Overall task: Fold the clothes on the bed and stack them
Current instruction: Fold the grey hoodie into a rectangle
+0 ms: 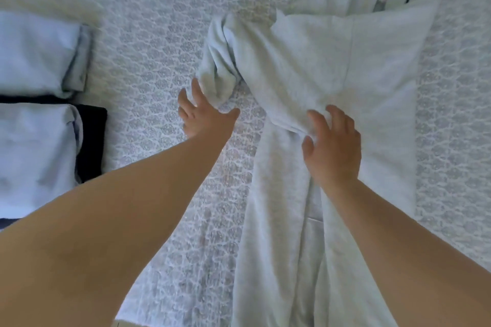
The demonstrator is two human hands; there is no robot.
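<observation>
Your left hand (202, 117) hovers, fingers spread, just beside the bunched sleeve (218, 71); your right hand (332, 146) presses flat on the garment (332, 66); smooth the sleeve inward before folding.

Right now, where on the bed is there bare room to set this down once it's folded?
Bare bedspread runs between the folded stack at left and the pale garment. A narrower strip lies along the garment's right edge. It's crowded around both hands.

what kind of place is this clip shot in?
Most likely a bedroom, at a bed. The surface is a patterned quilted bedspread, a pale garment lies spread on it under both hands, and folded clothes sit stacked at the left edge.
</observation>
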